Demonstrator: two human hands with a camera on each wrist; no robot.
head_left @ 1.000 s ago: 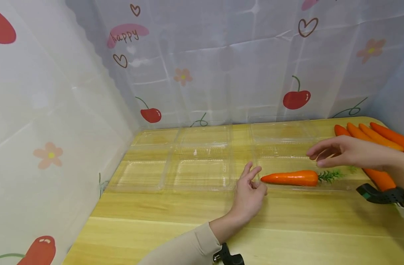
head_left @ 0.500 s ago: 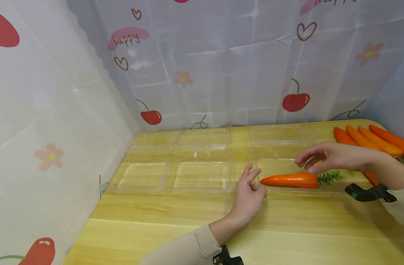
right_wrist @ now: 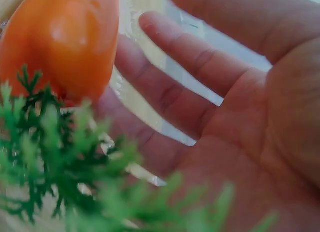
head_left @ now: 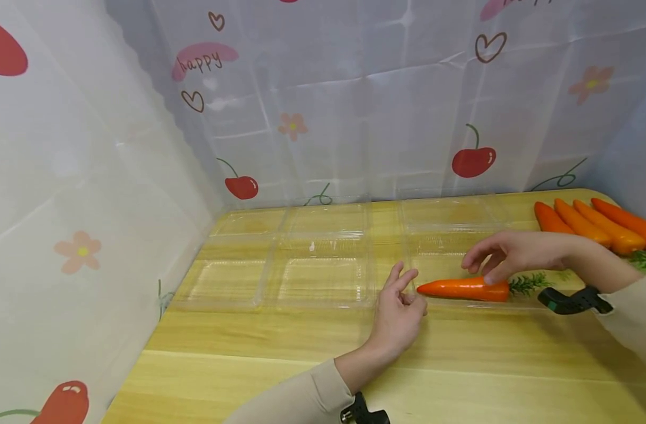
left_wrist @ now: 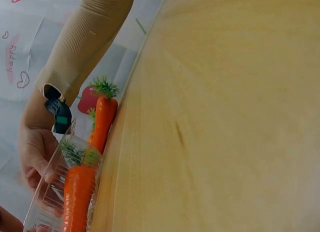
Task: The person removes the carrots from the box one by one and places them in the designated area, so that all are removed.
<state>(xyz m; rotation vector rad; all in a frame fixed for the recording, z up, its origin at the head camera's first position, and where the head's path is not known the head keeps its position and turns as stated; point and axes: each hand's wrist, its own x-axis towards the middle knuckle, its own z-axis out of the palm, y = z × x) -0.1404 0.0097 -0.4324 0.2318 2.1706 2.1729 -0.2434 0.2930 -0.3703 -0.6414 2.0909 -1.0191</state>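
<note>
In the head view, an orange carrot [head_left: 460, 288] with green leaves [head_left: 529, 284] lies along the near side of a clear plastic container [head_left: 441, 262] whose lid is folded back. My left hand [head_left: 397, 321] pinches the container's near left corner between thumb and forefinger, right by the carrot's tip; its other fingers point up. Over the carrot's thick end hovers my right hand [head_left: 519, 254], fingers loosely bent and spread, with the thumb overlapping the carrot. Up close in the right wrist view, the carrot's blunt end [right_wrist: 75, 37] sits beside the spread fingers [right_wrist: 170, 99].
Two more clear containers [head_left: 323, 280], lids folded back, stand to the left on the wooden table [head_left: 280, 330]. Several carrots [head_left: 619, 229] lie side by side at the back right. Patterned cloth [head_left: 354, 118] hangs behind and along the left.
My right hand has moved left and down, and its thumb has come over the carrot's thick end. The left hand, carrot and containers have stayed in place.
</note>
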